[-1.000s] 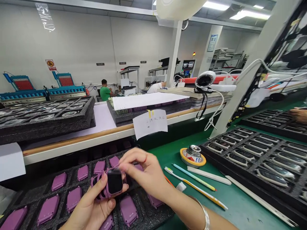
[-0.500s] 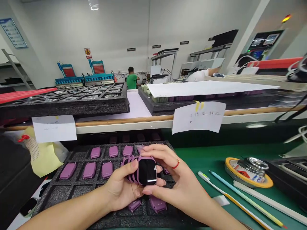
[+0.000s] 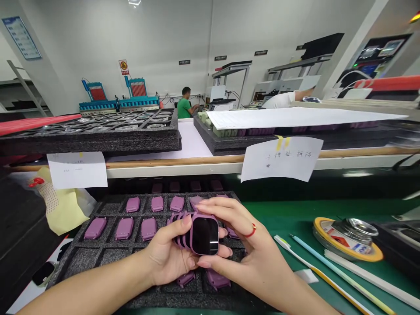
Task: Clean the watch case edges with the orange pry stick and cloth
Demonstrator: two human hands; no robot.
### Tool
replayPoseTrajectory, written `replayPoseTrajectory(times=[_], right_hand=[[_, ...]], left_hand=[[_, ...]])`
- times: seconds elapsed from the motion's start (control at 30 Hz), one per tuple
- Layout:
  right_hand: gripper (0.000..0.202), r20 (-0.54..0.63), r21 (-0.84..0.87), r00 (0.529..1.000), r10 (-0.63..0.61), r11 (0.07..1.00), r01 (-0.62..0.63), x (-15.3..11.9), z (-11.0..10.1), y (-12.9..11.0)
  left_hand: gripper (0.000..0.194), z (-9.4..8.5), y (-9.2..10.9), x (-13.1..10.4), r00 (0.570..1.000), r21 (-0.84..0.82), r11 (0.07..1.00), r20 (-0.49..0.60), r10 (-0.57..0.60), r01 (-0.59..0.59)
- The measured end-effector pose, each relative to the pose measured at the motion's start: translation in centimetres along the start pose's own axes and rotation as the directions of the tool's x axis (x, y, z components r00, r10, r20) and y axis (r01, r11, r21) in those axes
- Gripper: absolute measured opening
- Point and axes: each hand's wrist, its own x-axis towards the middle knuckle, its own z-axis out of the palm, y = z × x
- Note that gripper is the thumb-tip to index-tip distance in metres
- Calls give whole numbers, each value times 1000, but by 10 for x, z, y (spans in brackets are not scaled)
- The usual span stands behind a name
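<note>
My left hand [image 3: 166, 256] is closed around a row of purple smartwatch bodies [image 3: 181, 239], stacked face to back with their dark screens to the right. My right hand [image 3: 249, 249] grips the end smartwatch body [image 3: 204, 236] of that row, with its thumb at the lower edge and fingers over the top. Its black screen faces me. Below both hands lies a black foam tray [image 3: 80, 261] with more purple watch bodies [image 3: 124, 228] face down in its compartments. My hands and forearms hide part of the tray.
Right of the tray, a toothbrush [image 3: 315, 267], a blue-yellow stick [image 3: 337, 270] and a tape roll [image 3: 320, 234] lie on the green mat [image 3: 262, 210]. A shelf edge [image 3: 177, 168] with paper notes crosses above, carrying foam trays [image 3: 141, 139]. A person in green [image 3: 184, 108] sits farther back.
The view has shifted slightly, so the background sits a little farther right. Both hands keep their hold on the stack of watch bodies, with little visible movement.
</note>
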Motion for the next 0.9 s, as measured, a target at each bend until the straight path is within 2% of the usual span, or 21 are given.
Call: replayPoseTrajectory(times=[0.4,0.6,0.8,0.9], right_hand=[[64,18,-19,999,-31,999,31,2,-3,-2],[66,33,-14,999,-23,1000,24,3,-3,-2],[68,70,4,997,7,1000,-7,1,-6,-4],[75,67,133,996,50,989,-59,-1,-11,-6]], left_hand=[[50,1,0,-1,1000,17,1000,13,-7,7],[59,1,1,-2,1000,19,999,5,-30,30],[49,7,4,-2,1000,12,1000,-13,-22,22],[40,7,2,-3,1000,-57,998,-12,10,-10]])
